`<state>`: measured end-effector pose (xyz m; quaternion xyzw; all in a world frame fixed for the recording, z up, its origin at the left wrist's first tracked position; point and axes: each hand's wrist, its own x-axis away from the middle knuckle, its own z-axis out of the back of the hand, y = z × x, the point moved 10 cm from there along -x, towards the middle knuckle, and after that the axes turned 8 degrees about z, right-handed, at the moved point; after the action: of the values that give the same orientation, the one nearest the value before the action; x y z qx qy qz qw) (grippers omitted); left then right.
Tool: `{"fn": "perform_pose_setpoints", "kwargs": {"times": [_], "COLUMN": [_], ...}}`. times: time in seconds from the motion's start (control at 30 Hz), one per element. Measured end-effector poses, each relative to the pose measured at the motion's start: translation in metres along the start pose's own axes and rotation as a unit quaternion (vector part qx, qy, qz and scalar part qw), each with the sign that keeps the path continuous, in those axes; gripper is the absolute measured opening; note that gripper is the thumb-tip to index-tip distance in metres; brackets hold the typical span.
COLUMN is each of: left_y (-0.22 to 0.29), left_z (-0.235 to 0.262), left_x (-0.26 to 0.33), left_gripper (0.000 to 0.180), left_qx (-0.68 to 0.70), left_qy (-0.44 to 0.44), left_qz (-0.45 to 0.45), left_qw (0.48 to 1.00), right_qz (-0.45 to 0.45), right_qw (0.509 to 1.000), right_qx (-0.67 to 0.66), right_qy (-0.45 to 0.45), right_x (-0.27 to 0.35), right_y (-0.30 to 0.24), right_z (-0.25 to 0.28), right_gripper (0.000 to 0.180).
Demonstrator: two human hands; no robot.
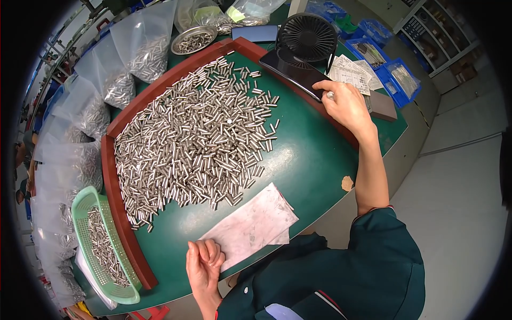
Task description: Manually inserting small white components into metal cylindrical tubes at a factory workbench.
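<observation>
We cannot see inside the curled left hand, nor make out the tiny print on the white papers.

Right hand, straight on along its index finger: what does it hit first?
The black phone. The right hand's fingertip already appears at or just over its near end; a single view leaves actual contact unclear.

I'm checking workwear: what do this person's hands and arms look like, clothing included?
The left hand and right hand are ungloved; no watch or bracelet shows. The right sleeve is dark green and ends around the elbow with thin reddish edging, leaving the forearm bare. The left sleeve, partly visible, is dark green too.
</observation>
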<state>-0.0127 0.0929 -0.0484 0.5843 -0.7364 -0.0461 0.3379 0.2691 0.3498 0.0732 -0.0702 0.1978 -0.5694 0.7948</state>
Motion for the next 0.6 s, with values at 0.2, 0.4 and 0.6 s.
{"fn": "perform_pose_setpoints", "kwargs": {"times": [0.2,0.4,0.6], "left_y": [0.001,0.0,0.002], "left_z": [-0.002,-0.003,-0.004], "left_x": [0.0,0.0,0.005], "left_gripper": [0.043,0.043,0.042], "left_qx": [-0.007,-0.011,-0.017], "left_qy": [0.002,-0.002,0.007], "left_qz": [-0.003,-0.003,-0.009], "left_qw": [1.0,1.0,1.0], "right_qz": [0.019,0.064,0.038], "right_qw": [0.998,0.986,0.984], "right_qx": [-0.004,-0.109,-0.158], "right_qy": [0.053,0.109,0.077], "right_x": [0.016,0.052,0.073], "right_y": [-0.009,-0.035,-0.04], "right_z": [0.025,0.042,0.035], "right_gripper": [0.026,0.018,0.015]}}
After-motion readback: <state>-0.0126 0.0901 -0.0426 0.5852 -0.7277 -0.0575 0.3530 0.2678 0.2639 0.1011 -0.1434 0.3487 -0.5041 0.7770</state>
